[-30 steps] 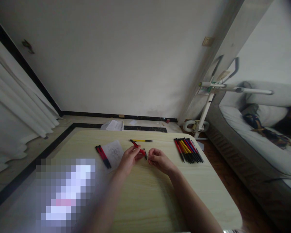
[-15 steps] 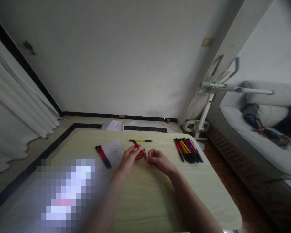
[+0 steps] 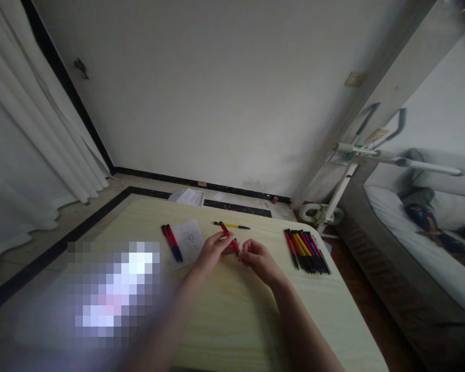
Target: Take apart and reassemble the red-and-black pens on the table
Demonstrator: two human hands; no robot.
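My left hand [image 3: 212, 253] grips a red pen [image 3: 225, 229] with a black end, tilted down toward the right. Close to the pen's lower end, my right hand [image 3: 259, 260] is closed in a pinch; what its fingertips hold is too small to make out. A yellow and black pen [image 3: 235, 226] lies just beyond my hands. To the left, two red and black pens [image 3: 172, 244] lie at the edge of a white sheet of paper [image 3: 189, 238] with pencil-like scribbles. On the right several red, yellow and blue pens [image 3: 306, 251] lie side by side.
A light wooden table [image 3: 225, 320] carries everything. A blurred, pixelated bright patch [image 3: 120, 284] covers its left side. Behind the table stands a white box [image 3: 194, 198] with papers. White exercise equipment [image 3: 341, 181] and a grey sofa or bed [image 3: 395, 248] are at the right.
The view has tilted and shifted a little. My right fingertips are now closer to the lower end of the red pen, where a small dark piece showed between the hands before.
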